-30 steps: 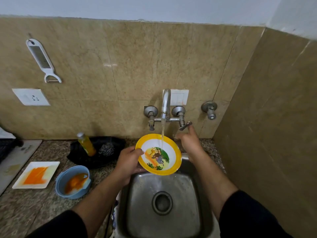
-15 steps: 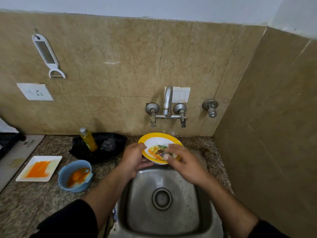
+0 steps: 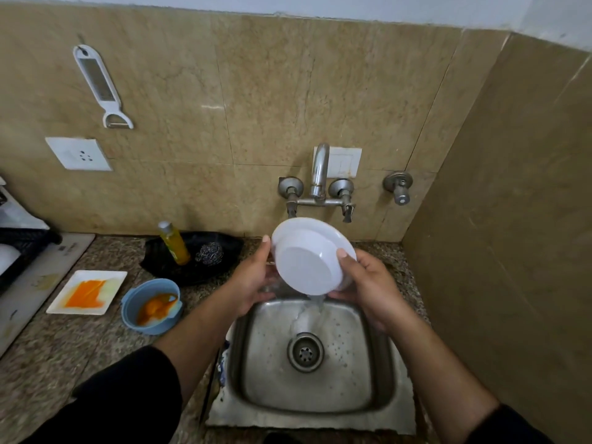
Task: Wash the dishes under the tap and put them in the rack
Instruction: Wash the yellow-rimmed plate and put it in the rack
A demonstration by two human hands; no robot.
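A round plate point(image 3: 309, 261) is tipped over the steel sink point(image 3: 381, 389), its white underside facing me. Water pours off its lower edge toward the drain. My left hand point(image 3: 253, 280) grips the plate's left rim, thumb up along the edge. My right hand point(image 3: 365, 290) grips the right rim with the thumb on the underside. The tap point(image 3: 319, 174) stands on the wall just above the plate. A white square plate point(image 3: 86, 291) smeared orange and a blue bowl point(image 3: 152, 306) with orange residue sit on the counter to the left.
Behind the bowl, a black tray point(image 3: 198, 267) holds a yellow soap bottle point(image 3: 174, 243) and a steel scrubber point(image 3: 209, 253). A black rack point(image 3: 19, 248) shows at the far left edge. A peeler point(image 3: 101, 84) and a socket point(image 3: 78, 153) are on the wall. A tiled side wall is close on the right.
The plate has been turned from face up to underside up, and water now spills off it into the sink. My right hand went from the plate's face to its right rim.
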